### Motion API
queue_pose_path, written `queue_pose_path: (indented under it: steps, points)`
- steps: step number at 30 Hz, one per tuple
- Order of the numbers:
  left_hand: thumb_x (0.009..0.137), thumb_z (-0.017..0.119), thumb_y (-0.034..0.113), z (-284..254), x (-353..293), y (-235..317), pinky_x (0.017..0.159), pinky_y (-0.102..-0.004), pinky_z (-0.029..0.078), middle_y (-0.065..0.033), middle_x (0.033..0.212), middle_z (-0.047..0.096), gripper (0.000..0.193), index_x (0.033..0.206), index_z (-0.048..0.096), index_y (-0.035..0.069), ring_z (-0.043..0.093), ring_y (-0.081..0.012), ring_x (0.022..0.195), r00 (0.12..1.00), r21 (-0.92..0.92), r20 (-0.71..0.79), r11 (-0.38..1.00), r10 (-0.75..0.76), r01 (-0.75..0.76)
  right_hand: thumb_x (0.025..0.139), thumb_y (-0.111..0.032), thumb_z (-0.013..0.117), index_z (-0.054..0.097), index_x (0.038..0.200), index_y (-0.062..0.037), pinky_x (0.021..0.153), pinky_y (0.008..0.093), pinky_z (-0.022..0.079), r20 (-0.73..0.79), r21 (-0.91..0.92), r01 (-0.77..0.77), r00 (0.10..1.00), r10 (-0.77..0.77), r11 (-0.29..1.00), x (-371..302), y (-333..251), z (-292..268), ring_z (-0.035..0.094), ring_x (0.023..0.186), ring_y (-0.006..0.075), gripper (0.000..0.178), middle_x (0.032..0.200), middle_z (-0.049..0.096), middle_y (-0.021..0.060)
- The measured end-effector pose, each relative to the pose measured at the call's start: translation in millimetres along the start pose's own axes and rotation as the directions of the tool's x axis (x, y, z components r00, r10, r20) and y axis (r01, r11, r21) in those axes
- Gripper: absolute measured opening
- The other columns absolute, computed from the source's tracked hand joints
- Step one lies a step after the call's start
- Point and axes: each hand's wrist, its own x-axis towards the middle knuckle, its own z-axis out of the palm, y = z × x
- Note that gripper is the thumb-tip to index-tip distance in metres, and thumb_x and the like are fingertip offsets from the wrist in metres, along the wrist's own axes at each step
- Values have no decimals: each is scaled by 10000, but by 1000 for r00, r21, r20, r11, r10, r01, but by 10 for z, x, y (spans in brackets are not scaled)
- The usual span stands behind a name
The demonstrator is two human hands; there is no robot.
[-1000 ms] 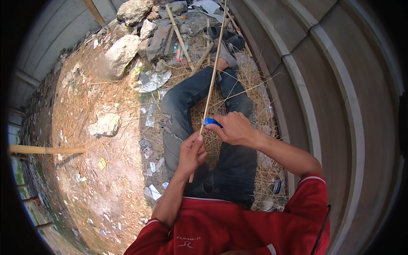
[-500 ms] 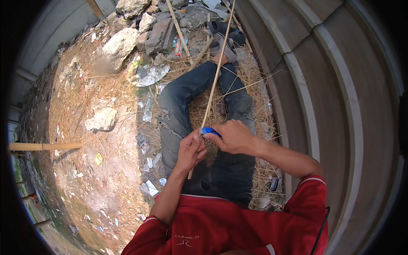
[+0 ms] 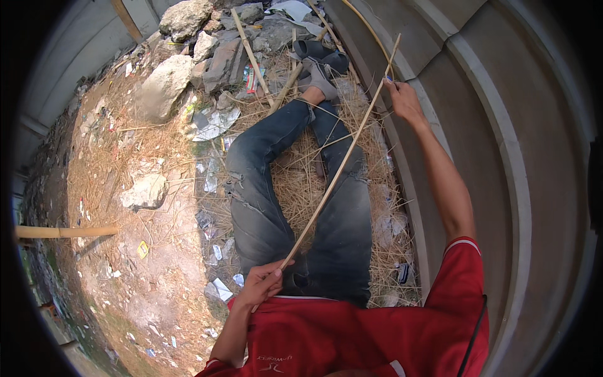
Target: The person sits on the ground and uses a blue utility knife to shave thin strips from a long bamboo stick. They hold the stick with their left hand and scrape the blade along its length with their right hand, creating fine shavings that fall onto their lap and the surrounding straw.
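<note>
A long thin bamboo strip (image 3: pixel 338 178) slants across my legs, from my waist up toward the right. Its near end is closed in my left hand (image 3: pixel 262 284), which rests by my lap with the thumb on the strip. My right hand (image 3: pixel 405 100) is stretched far out beside the metal wall, closed on the blue utility knife; only a bit of blue shows, and the blade is hidden. The knife meets the strip close to its far end. From that spot a thinner yellowish strip (image 3: pixel 369 26) curves away up and left, though I cannot tell whether it is still joined.
A ribbed metal wall (image 3: pixel 496 157) stands close on my right. Straw (image 3: pixel 295 182) and litter cover the ground round my jeans-clad legs (image 3: pixel 260 182). Rocks (image 3: pixel 166 85) and bamboo sticks (image 3: pixel 252 56) lie beyond my feet. A bamboo pole (image 3: pixel 66 232) juts in at left.
My right hand has moved with the knife from beside my left hand far up along the strip. My left hand has drawn back toward my waist, and the strip's far part has swung right.
</note>
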Motion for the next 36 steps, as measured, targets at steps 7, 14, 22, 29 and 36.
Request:
queue_pose_path:
  steps: [7,14,22,29,36]
  points:
    - [1085,579,189,-312,-275,57,496,-235,269,53,648,382,419,1443,576,-29,334,-51,547,999,112,-42,993,-25,30,964,-630,538,759,1076,7,918,519,493,-111,-105,-214,973,202,971,351,324,-355,660,1074,484,683,1066,706,317]
    - [1063,596,152,-642,-540,-148,455,-235,243,49,602,361,398,1406,600,-51,299,-54,476,998,10,-16,998,-61,61,965,-555,594,762,1134,-45,959,529,507,-393,25,-355,856,336,935,356,440,-464,672,1113,464,563,1122,726,277]
    - [1049,616,162,-640,-491,-204,432,-232,241,48,588,351,399,1375,618,-66,277,-50,459,993,-111,-119,993,26,-39,840,-591,751,770,1074,-21,867,412,537,-274,224,-98,949,159,970,342,391,-344,721,940,338,616,978,753,199]
    - [1031,643,151,-587,-410,-99,441,-235,253,41,597,405,398,1357,631,-76,307,-49,467,995,-16,-83,999,46,-48,794,-532,837,775,986,-21,777,375,528,-434,266,169,900,-39,949,366,-242,-228,697,788,199,549,787,721,120]
    - [1029,646,142,-558,-370,-224,454,-243,235,42,601,403,393,1360,634,-67,309,-54,483,998,-12,-56,999,38,-39,847,-309,828,773,878,-28,647,366,499,-564,308,89,819,106,947,529,-247,-211,617,615,180,288,646,664,85]
